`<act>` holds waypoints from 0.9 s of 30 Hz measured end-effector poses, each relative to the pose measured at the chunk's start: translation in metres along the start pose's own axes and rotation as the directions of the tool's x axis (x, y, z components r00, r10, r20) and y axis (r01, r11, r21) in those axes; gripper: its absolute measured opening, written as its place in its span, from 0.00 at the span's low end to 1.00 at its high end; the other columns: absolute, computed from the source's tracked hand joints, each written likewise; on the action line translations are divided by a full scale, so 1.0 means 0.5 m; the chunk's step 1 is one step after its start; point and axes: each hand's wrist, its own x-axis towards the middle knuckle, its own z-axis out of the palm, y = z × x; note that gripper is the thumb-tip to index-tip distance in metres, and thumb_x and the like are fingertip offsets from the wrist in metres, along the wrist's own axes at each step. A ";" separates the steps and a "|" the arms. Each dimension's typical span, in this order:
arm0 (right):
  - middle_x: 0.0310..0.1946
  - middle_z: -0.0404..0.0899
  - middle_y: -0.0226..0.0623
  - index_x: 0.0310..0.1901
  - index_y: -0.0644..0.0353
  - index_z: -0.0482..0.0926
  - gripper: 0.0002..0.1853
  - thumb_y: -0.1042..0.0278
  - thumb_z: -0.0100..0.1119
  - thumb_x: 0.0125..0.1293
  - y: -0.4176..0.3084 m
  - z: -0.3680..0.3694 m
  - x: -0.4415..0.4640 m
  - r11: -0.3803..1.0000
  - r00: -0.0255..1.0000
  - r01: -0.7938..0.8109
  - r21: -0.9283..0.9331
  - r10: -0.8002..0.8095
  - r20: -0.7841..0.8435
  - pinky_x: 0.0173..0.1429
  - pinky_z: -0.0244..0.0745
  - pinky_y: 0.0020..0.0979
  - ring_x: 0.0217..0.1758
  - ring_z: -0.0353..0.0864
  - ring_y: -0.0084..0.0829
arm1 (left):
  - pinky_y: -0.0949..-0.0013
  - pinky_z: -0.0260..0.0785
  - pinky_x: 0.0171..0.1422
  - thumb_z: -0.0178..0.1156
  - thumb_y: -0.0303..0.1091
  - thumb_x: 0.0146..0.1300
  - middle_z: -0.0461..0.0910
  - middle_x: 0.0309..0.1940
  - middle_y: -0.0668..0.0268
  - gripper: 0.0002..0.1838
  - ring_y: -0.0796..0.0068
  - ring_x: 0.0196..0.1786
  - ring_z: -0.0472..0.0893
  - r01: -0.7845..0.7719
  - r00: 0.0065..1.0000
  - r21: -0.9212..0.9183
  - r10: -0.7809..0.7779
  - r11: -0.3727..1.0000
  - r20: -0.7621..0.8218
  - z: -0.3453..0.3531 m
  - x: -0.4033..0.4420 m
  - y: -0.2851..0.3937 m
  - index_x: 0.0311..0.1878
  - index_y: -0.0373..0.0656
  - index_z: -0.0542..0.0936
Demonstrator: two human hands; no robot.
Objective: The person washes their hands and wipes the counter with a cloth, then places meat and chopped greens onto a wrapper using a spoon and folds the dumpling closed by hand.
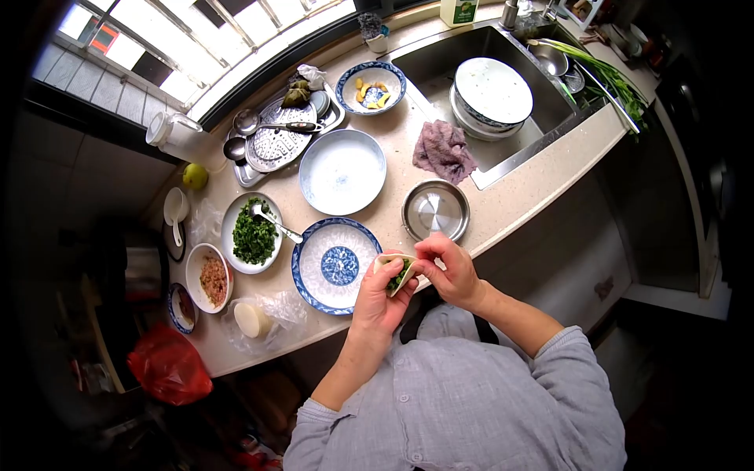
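Observation:
A dumpling (404,276), its round pale wrapper folded up around chopped green filling, lies in the cupped fingers of my left hand (372,304). My right hand (454,276) pinches the wrapper's right edge between thumb and fingers. Both hands are over the counter's front edge. Just left of them is a blue-patterned plate (340,267) with nothing on it. Behind my right hand stands a shallow metal bowl (436,210). Further left, a plate of chopped greens (253,239) has a spoon (276,224) resting in it. A white bowl (198,275) holds minced meat (213,281).
A stack of pale wrappers (253,320) sits on plastic film. Behind are a large pale bowl (342,171), a bowl with yellow pieces (371,88) and a tray with ladles (275,140). A cloth (444,151) lies beside the sink (542,118), which holds stacked bowls (493,93).

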 end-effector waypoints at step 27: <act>0.33 0.74 0.34 0.40 0.63 0.79 0.07 0.75 0.62 0.59 -0.021 -0.024 0.019 0.953 0.955 -0.295 0.067 0.292 0.051 0.33 0.70 0.21 0.30 0.74 0.22 | 0.71 0.79 0.37 0.58 0.26 0.62 0.78 0.39 0.63 0.13 0.72 0.38 0.81 -0.057 0.996 0.184 0.068 0.981 -0.057 0.037 0.009 0.010 0.49 0.41 0.71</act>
